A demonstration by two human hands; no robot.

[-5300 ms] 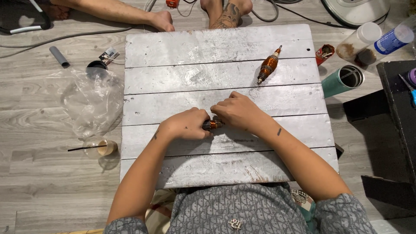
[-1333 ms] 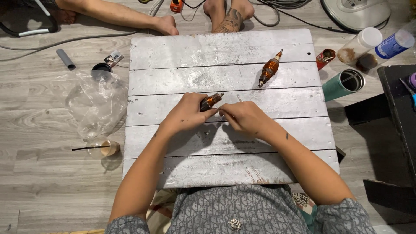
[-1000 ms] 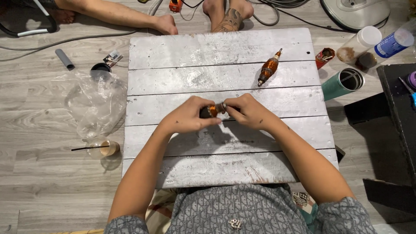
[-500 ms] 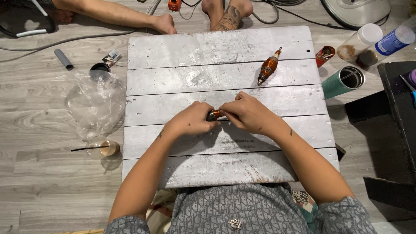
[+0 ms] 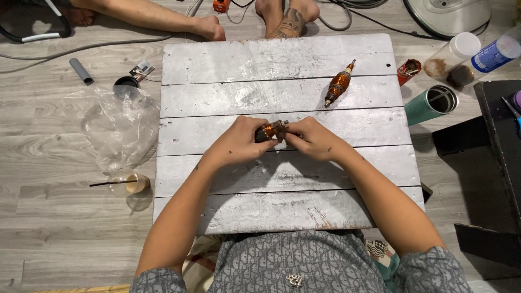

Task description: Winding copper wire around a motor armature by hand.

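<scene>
A: State the position of the hands.

B: Both are at the middle of the bench (image 5: 282, 97), a low top of white planks. The left hand (image 5: 239, 144) is wrapped around the body of a small motor rotor (image 5: 269, 131) with copper winding. The right hand (image 5: 312, 140) pinches the end that points toward the right edge. The rotor is held horizontal, just above the planks, not lying on them.

A: Why a two-hand hold?

B: It appears that one hand steadies the body while the fingertips of the other work at the shaft end. The exact finger contact is hidden.

A: Other parts on the bench?

B: A second rotor (image 5: 338, 85) lies tilted near the far right corner, well apart from the hands and probably set aside there out of the way.

A: And off the bench?

B: On the floor by the left edge: a clear plastic bag (image 5: 122, 127) and a small cup (image 5: 130, 183) with a stick in it. By the right edge: a green tumbler (image 5: 432, 104) on its side. Another person's bare feet (image 5: 287, 16) rest beyond the far edge.
</scene>
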